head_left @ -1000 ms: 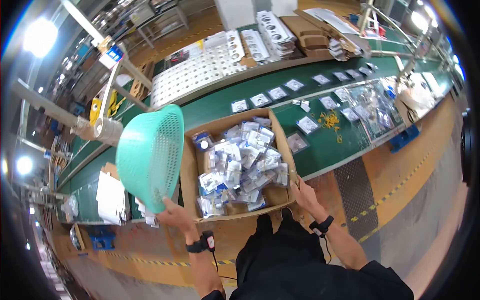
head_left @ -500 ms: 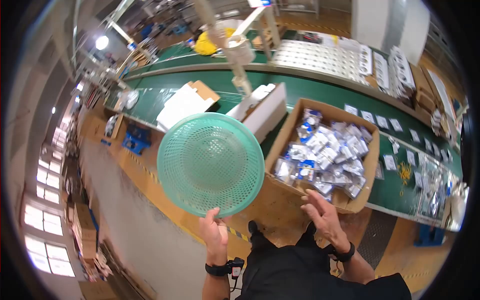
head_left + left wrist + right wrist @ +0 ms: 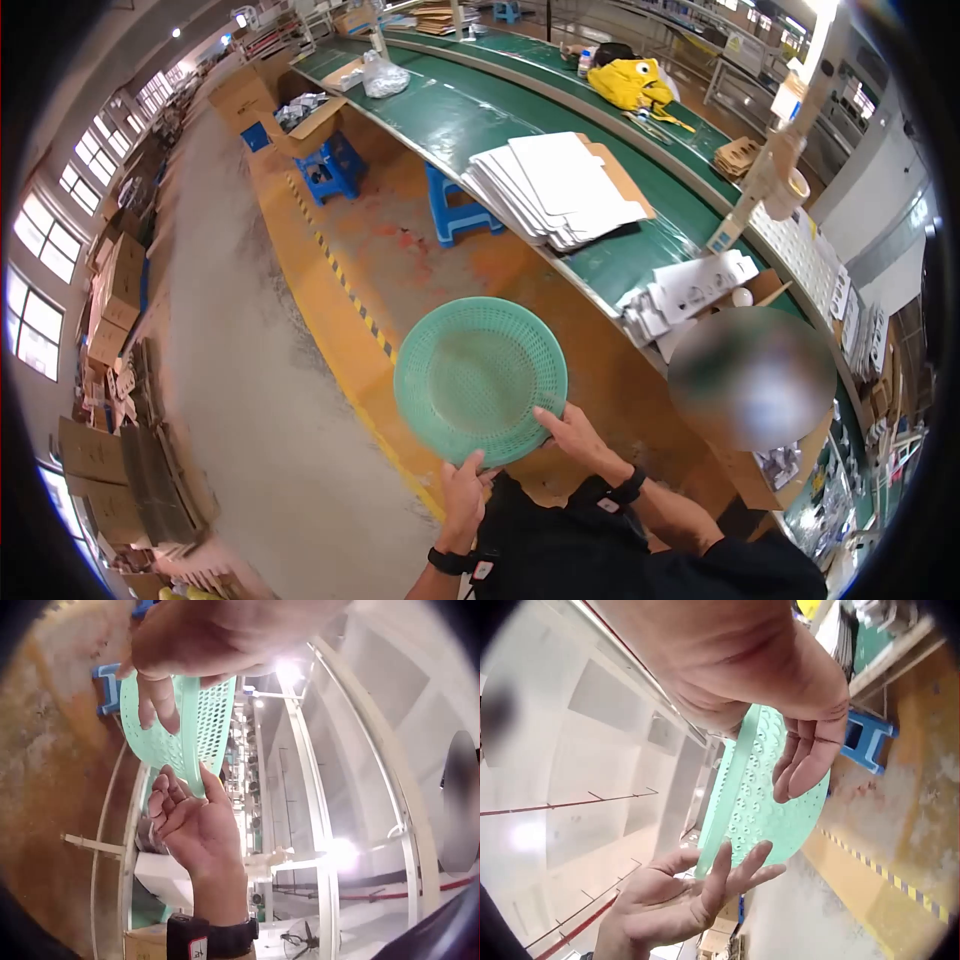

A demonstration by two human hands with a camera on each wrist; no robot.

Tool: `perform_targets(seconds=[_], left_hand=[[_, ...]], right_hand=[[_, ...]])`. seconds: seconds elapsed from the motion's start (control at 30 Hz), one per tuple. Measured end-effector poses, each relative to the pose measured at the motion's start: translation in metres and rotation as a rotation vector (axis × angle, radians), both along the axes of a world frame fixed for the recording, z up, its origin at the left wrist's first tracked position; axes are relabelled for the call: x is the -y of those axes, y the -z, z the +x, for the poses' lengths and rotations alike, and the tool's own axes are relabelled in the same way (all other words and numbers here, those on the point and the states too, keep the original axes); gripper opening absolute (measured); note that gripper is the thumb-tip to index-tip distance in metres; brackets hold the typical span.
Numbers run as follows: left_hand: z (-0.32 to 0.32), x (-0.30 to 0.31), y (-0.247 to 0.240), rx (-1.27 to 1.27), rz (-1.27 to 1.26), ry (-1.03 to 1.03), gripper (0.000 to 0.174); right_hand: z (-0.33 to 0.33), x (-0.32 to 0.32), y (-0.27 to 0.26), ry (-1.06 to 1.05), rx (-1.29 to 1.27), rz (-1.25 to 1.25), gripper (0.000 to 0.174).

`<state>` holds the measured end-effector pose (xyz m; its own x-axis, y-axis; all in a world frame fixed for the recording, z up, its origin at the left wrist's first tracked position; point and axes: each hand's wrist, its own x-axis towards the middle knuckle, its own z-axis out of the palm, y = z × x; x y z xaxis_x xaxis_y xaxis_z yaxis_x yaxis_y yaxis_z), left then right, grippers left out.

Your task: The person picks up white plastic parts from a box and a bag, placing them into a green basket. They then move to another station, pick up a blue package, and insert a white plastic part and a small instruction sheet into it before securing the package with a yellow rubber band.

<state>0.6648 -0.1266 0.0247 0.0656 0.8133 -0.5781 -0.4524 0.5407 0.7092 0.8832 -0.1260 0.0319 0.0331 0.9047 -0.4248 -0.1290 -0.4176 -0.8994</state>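
Note:
A green perforated plastic basket (image 3: 480,380) is held in front of the body, its inside facing up and looking empty. At its near rim the left hand (image 3: 464,505) grips with the thumb over the edge. The right hand (image 3: 585,440) pinches the rim on the right side, thumb on top. In the left wrist view one hand (image 3: 217,637) has its fingers spread on the outer wall of the basket (image 3: 214,712), with the other hand at the rim below. The right wrist view shows fingers of both hands around the basket wall (image 3: 780,817).
The green workbench (image 3: 450,110) runs along the right, bearing a stack of white sheets (image 3: 560,190) and a clear plastic bag (image 3: 383,75). Blue stools (image 3: 333,168) stand beside it. A cardboard box (image 3: 750,475) with packets is at lower right. Cartons (image 3: 118,285) line the left wall.
The head view has turned left, away from the box of packets. The right hand has left the box and taken hold of the basket's rim; the left hand still holds the basket.

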Motion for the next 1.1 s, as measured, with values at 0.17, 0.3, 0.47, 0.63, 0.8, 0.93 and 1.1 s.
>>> perform_targets(seconds=[0.17,0.3,0.47,0.63,0.8,0.93,1.1], left_hand=[[-0.068,-0.118,-0.012,0.006,0.005,0.005,0.035],[-0.091,-0.221,0.007,0.008,0.013,0.07,0.036],[-0.111,-0.358,0.003,-0.203,0.066,0.1,0.05],[-0.164,-0.509,-0.005,-0.414,0.133,0.08,0.061],[-0.214,-0.622,0.011,-0.567,0.104,-0.006,0.054],[-0.24,-0.742,0.045,-0.525,-0.044,0.098,0.052],[-0.275,-0.962,0.084,-0.582,0.065,0.245,0.052]], right_hand=[[-0.061,-0.125,-0.004,-0.057,0.026,-0.014,0.042],[-0.08,-0.238,0.015,-0.013,0.013,-0.023,0.04],[-0.079,-0.4,0.048,0.097,-0.168,-0.048,0.036],[-0.053,-0.593,0.092,0.206,-0.153,-0.114,0.032],[-0.021,-0.79,0.092,0.366,-0.119,-0.032,0.036],[0.002,-0.938,0.118,0.504,-0.073,-0.041,0.038],[0.024,-1.09,0.156,0.631,-0.114,-0.06,0.037]])
